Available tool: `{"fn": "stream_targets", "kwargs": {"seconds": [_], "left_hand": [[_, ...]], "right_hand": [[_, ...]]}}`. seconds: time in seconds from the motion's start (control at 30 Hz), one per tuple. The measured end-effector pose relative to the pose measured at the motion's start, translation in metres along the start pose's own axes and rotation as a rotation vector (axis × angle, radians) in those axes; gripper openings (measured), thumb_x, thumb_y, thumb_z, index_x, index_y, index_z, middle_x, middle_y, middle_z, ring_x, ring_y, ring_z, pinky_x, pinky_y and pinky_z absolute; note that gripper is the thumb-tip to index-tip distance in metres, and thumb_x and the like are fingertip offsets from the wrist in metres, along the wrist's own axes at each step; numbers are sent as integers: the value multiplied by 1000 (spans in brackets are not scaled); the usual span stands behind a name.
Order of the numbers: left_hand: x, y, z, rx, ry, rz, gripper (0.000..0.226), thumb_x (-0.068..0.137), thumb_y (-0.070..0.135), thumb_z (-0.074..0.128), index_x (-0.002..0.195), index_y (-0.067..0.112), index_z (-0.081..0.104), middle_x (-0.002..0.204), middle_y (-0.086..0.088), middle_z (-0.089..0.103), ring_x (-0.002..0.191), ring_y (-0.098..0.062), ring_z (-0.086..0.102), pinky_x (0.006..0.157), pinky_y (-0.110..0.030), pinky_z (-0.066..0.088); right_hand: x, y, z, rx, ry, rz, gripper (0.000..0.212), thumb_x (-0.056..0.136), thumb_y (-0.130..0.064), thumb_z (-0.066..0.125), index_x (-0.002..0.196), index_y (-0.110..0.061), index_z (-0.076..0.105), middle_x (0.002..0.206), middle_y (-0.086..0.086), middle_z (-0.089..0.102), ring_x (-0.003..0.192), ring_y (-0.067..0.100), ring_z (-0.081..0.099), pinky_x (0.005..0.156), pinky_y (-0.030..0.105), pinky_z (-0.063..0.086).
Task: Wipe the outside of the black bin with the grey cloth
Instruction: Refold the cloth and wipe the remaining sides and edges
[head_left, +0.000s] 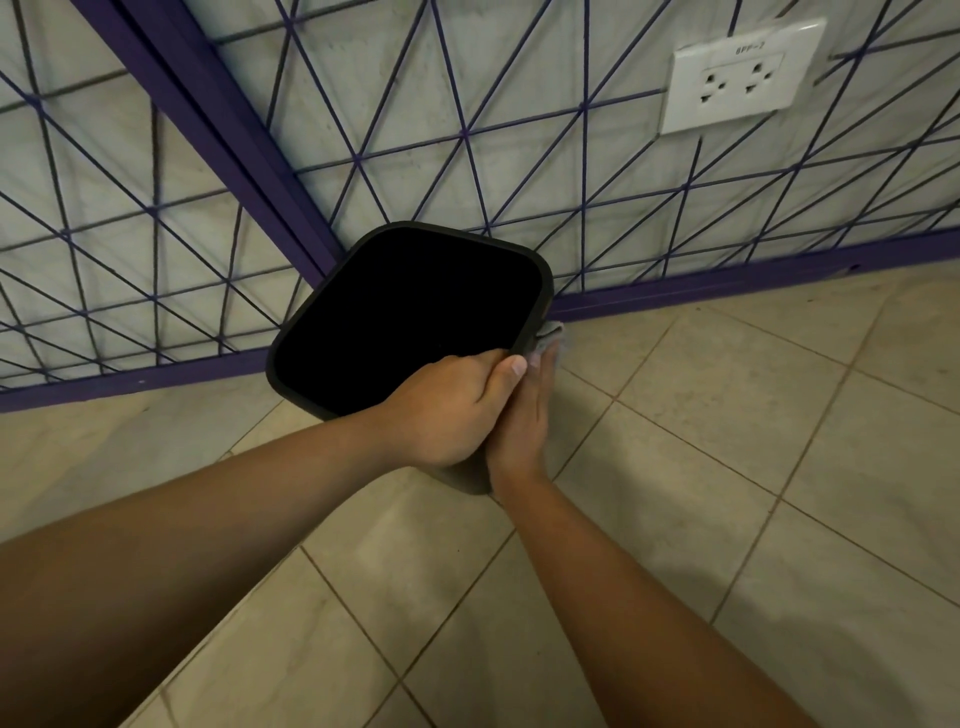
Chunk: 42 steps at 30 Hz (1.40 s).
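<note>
The black bin (410, 244) stands on the tiled floor in the corner of the room, its dark opening facing me. My left hand (447, 410) grips the bin's near rim, fingers curled over the edge and thumb on top. My right hand (524, 421) lies flat against the bin's right outer wall, pressing the grey cloth (551, 332) to it. Only a small bunch of the cloth shows past my fingertips; the rest is hidden under the hand.
Purple wire lattice panels (467, 135) cover both walls behind the bin, with purple skirting (727, 286) along the floor. A white double socket (737, 78) sits on the right wall. Beige floor tiles (701, 441) spread to the right and toward me.
</note>
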<state>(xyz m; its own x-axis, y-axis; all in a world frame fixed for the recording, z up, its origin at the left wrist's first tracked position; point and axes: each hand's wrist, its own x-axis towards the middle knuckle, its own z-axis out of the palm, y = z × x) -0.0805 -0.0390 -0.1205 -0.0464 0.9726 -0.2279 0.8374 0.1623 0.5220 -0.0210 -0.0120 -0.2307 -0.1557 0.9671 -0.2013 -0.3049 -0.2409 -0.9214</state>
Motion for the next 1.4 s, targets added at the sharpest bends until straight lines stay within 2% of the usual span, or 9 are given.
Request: {"fn": "stream_targets", "kwargs": {"seconds": [0.1,0.23,0.37,0.63,0.73,0.83,1.03,1.3,1.4], "left_hand": [[0,-1,-1,4,0,3,33,107,41,27,80,37,46,72,10,57,70,-5,57,70,-27,42],[0,-1,-1,-19,-15,16,44,105,47,24,109,24,62,96,5,70,92,-10,65,85,-33,50],[0,2,-2,-4,-5,5,34,107,38,28,92,25,56,79,10,61,77,-4,60,76,-27,43],[2,1,0,-15,-2,8,43,107,40,27,111,18,63,98,2,69,95,-12,66,90,-37,51],[0,2,-1,-33,-4,16,46,107,40,25,121,18,62,106,0,71,102,-11,66,95,-40,50],[-1,4,-1,-27,-10,41,45,108,37,25,123,16,62,108,-3,72,103,-11,67,95,-39,51],[-1,6,-3,-8,-1,13,42,108,36,28,117,16,63,102,-3,71,98,-14,67,93,-40,50],[0,6,-3,14,-1,-3,42,108,37,27,116,16,64,103,-3,71,100,-14,66,94,-40,50],[-1,6,-2,-6,-9,25,42,108,37,27,114,19,65,101,0,72,99,-13,67,90,-33,50]], "right_hand": [[-25,3,9,6,-14,-106,98,90,-85,29,168,-28,14,176,-7,14,163,9,13,134,46,16],[-9,-3,5,16,-13,-166,86,96,-66,31,167,-20,15,177,-2,13,163,10,12,133,31,17],[-3,-11,4,46,25,-26,79,89,-71,35,161,-42,16,176,-4,16,162,12,19,133,40,22],[17,-26,-2,85,21,9,54,115,-34,30,166,-20,18,174,-3,18,157,4,19,100,-9,28],[13,-31,-1,76,24,23,52,115,-32,27,166,-26,18,173,-10,17,158,4,17,113,3,24],[2,-29,-2,36,8,-1,51,115,-28,27,165,-30,16,158,-24,23,135,-19,32,101,-6,30],[17,-33,-1,43,42,38,54,114,-36,28,166,-25,19,176,-4,13,163,12,11,134,37,12],[26,-34,-3,88,61,35,52,114,-36,30,165,-24,26,175,-2,19,162,15,17,134,39,17],[-4,-28,1,52,29,-74,47,113,-38,29,159,-40,16,173,-13,17,155,-5,22,125,15,27]]}}
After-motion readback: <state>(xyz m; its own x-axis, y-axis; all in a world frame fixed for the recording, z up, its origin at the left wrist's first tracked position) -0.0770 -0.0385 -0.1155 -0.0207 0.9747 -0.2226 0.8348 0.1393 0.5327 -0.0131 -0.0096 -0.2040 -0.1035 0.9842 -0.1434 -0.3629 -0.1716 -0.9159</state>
